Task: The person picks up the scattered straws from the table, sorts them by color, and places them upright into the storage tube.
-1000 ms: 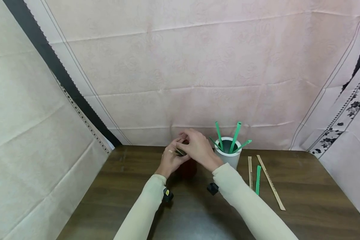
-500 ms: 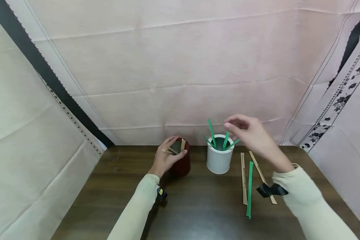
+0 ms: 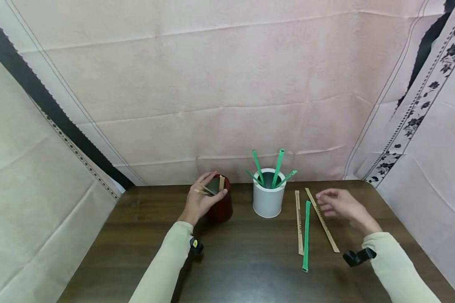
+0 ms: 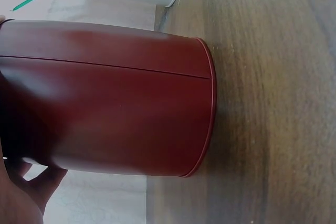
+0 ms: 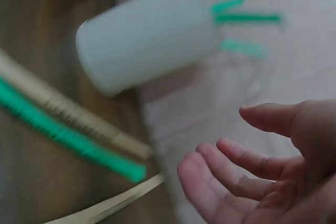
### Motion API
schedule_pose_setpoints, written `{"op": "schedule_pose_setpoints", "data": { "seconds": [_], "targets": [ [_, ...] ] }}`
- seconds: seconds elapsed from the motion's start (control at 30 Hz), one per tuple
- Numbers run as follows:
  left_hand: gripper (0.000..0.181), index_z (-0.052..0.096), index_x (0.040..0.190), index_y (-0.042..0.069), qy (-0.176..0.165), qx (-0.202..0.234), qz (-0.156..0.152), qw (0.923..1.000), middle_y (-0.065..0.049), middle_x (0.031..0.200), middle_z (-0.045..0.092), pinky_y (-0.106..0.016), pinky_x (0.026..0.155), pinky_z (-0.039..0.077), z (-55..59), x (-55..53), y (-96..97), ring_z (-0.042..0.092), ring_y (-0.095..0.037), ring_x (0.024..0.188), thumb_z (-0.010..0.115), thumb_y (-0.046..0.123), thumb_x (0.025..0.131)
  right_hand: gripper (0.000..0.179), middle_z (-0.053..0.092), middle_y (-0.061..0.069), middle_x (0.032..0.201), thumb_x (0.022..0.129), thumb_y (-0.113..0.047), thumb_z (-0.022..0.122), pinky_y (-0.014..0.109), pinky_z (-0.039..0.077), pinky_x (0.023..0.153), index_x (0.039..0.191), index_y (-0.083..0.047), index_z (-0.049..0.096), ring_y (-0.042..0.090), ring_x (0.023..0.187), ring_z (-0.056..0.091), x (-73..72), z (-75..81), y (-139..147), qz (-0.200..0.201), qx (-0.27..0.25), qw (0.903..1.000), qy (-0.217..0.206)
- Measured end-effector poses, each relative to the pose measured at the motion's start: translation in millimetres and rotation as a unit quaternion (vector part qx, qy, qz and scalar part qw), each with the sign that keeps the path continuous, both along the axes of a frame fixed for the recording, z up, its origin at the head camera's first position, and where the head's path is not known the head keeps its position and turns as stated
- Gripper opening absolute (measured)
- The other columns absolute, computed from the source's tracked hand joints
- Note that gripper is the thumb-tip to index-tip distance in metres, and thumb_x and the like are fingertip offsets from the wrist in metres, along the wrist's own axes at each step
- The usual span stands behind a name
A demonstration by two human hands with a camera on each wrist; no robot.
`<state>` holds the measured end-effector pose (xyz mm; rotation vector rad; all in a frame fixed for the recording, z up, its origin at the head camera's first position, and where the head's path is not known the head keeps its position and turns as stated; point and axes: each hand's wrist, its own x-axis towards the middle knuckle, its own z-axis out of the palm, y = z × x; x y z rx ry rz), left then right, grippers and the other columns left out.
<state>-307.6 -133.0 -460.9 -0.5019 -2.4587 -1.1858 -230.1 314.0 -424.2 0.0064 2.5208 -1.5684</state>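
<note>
My left hand (image 3: 202, 198) grips a dark red cylindrical cup (image 3: 224, 207) near its rim, fingers and thumb spread round it. Tan flat sticks (image 3: 221, 182) stand inside that cup. In the left wrist view the red cup (image 4: 121, 98) fills the middle, its base at the wooden tabletop. My right hand (image 3: 343, 206) hovers with loosely bent fingers and holds nothing, just right of a tan stick (image 3: 324, 223) with printed marks. Left of that lie a green stick (image 3: 306, 240) and another tan stick (image 3: 299, 223). The right wrist view shows the right hand (image 5: 262, 171) with fingers apart.
A white cup (image 3: 268, 204) with several green sticks (image 3: 278, 166) in it stands between the red cup and the loose sticks. Pale cloth (image 3: 231, 84) hangs behind the brown wooden table (image 3: 242, 265) and at both sides.
My right hand has left the red cup, passed over the white cup and come down beside the loose sticks. The left hand stays on the red cup. The head view has shifted rightward.
</note>
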Motion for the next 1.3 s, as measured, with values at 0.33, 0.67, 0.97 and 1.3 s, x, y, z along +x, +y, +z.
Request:
{"op": "schedule_pose_setpoints", "data": {
  "seconds": [0.33,0.67,0.97,1.3],
  "targets": [
    [0.071,0.064,0.148,0.023,-0.012,-0.005,0.009,0.9999,-0.001,0.153,0.057,-0.059,0.104,0.052,1.5,1.8,-0.3,0.057,-0.037,0.136,0.084,0.051,0.086,0.034,0.07,0.02,0.104,0.103,-0.019,0.062,0.038,0.056,0.068,0.117,0.011,0.07,0.023,0.082,0.064,-12.9,-64.3,12.3,-0.056,0.169,0.984,-0.004],
    [0.072,0.064,0.148,0.019,-0.006,-0.002,0.014,0.9999,-0.001,0.153,0.057,-0.059,0.104,0.052,1.9,2.2,-1.0,0.058,-0.037,0.136,0.084,0.051,0.086,0.04,0.039,-0.003,0.058,0.098,-0.009,0.056,0.033,0.033,0.052,0.06,-0.017,0.044,0.017,0.056,0.04,-8.6,-61.0,-12.8,-0.043,0.287,0.9564,0.028],
    [0.073,0.064,0.147,0.017,-0.002,-0.01,0.007,0.9999,-0.002,0.152,0.058,-0.058,0.105,0.052,-0.7,0.1,2.1,0.059,-0.035,0.134,0.084,0.05,0.086,0.021,0.072,0.015,0.086,0.097,-0.015,0.063,0.05,0.051,0.062,0.103,0.005,0.068,0.029,0.069,0.065,19.4,5.6,-22.0,-0.126,0.272,0.9387,0.169],
    [0.072,0.064,0.148,0.019,0.0,-0.001,0.006,1.0,-0.002,0.152,0.058,-0.056,0.105,0.053,-0.4,1.0,0.5,0.06,-0.034,0.134,0.084,0.05,0.086,0.017,0.072,0.023,0.099,0.096,0.001,0.069,0.01,0.052,0.066,0.11,0.006,0.06,-0.005,0.08,0.059,48.0,100.4,-95.6,-0.13,0.098,0.9152,0.369]
  ]
}}
